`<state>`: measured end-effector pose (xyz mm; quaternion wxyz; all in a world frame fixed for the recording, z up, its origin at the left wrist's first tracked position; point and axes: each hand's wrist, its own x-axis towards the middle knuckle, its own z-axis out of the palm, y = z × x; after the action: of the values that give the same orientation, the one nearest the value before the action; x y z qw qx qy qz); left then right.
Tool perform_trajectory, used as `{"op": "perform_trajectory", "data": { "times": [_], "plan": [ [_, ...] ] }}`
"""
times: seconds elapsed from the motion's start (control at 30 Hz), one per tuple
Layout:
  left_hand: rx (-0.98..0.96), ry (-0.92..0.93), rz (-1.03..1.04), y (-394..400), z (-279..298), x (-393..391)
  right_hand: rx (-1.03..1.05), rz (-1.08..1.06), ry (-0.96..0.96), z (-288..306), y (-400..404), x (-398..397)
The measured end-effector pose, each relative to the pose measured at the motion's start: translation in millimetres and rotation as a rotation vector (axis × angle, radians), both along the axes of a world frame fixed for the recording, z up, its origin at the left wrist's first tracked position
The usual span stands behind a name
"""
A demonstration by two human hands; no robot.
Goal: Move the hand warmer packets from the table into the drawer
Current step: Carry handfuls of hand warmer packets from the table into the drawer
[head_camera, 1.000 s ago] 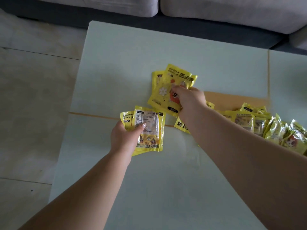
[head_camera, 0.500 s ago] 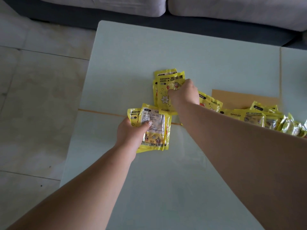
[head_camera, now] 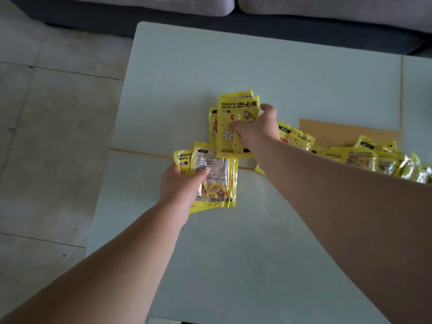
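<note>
Left hand: the left hand [head_camera: 181,185] is closed around a small stack of glossy yellow hand warmer packets [head_camera: 215,181], thumb pressed on the white printed back of the top one.
Right hand: the right hand [head_camera: 256,128] pinches a yellow hand warmer packet with a white flower print [head_camera: 233,127], its lower edge overlapping the top of the stack in the left hand.
Behind the right hand: at least one more yellow packet [head_camera: 212,127] peeks out from under the pinched one on its left side; whether it is also gripped cannot be told.
To the right of the right hand: a loose spread of yellow foil packets [head_camera: 364,157] lies along the far side of the right forearm, some face up, some showing their backs.
Under the spread: a flat tan cardboard sheet [head_camera: 339,132] lies on the surface.
Tabletop: the pale green glossy tabletop [head_camera: 233,265] is beneath both hands.
Beyond the tabletop: a grey fabric sofa [head_camera: 327,8] runs along the far edge.
Left of the left hand: light tiled floor [head_camera: 46,136].
</note>
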<state>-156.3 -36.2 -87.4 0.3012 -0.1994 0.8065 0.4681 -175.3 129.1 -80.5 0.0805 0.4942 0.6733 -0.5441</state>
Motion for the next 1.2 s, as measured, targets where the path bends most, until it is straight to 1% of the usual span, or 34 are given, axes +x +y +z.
{"op": "perform_trajectory", "data": {
  "times": [0.13, 0.27, 0.37, 0.43, 0.53, 0.63, 0.77, 0.83, 0.97, 1.1, 1.2],
  "plan": [
    [0.009, 0.002, 0.070, -1, 3, 7, -0.139, -0.169, 0.069, 10, 11, 15],
    [0.043, 0.031, 0.040, 13, 15, 15, -0.295, -0.350, 0.152, 27, 35, 44],
    [0.143, -0.024, 0.027, 34, 26, 24, -0.388, -0.450, 0.224, 42, 58, 81],
    [0.218, -0.074, 0.033, 46, 32, 30, -0.422, -0.485, 0.234, 49, 69, 110],
    [0.277, -0.105, -0.024, 67, 44, 45, -0.478, -0.580, 0.293, 57, 79, 159],
    [0.336, -0.148, -0.154, 91, 56, 71, -0.457, -0.727, 0.337, 67, 82, 218],
    [0.397, -0.208, -0.370, 111, 77, 109, -0.436, -0.824, 0.426, 80, 70, 293],
    [0.384, -0.222, -0.483, 119, 85, 128, -0.407, -0.879, 0.463, 86, 60, 326],
    [0.404, -0.277, -0.710, 124, 100, 187, -0.323, -1.089, 0.510, 98, 26, 405],
    [0.358, -0.381, -0.922, 125, 112, 253, -0.264, -1.243, 0.550, 107, -17, 487],
    [0.271, -0.459, -1.068, 118, 109, 309, -0.227, -1.368, 0.603, 109, -59, 548]
  ]
}}
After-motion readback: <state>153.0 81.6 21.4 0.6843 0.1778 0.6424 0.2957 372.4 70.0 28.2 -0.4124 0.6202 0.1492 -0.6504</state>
